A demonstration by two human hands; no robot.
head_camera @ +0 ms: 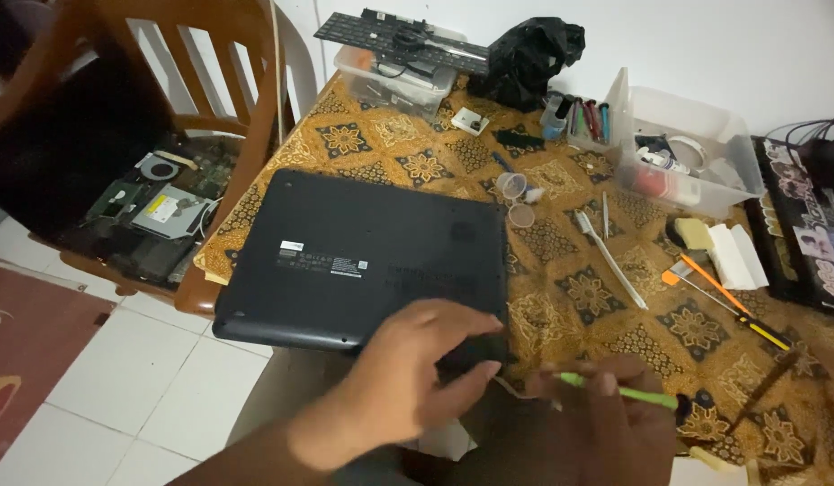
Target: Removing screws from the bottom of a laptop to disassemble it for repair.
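Note:
A black laptop [363,256] lies upside down on the patterned tablecloth, its base with a white label facing up. My left hand [417,369] rests at the laptop's near right corner, thumb and fingers curled and spread, nothing visibly held. My right hand [615,418] is just right of it, closed around a thin green-handled tool [615,389] whose tip points left toward that corner. The exact contact between tool tip and laptop is hidden by my fingers.
A clear plastic bin [696,148] of supplies, small clear cups [516,200], a white toothbrush [612,256], an orange-handled tool [718,288] and a yellow sponge [694,234] lie to the right. A keyboard [399,38] tops a box at the back. A wooden chair [156,180] holds an opened laptop chassis.

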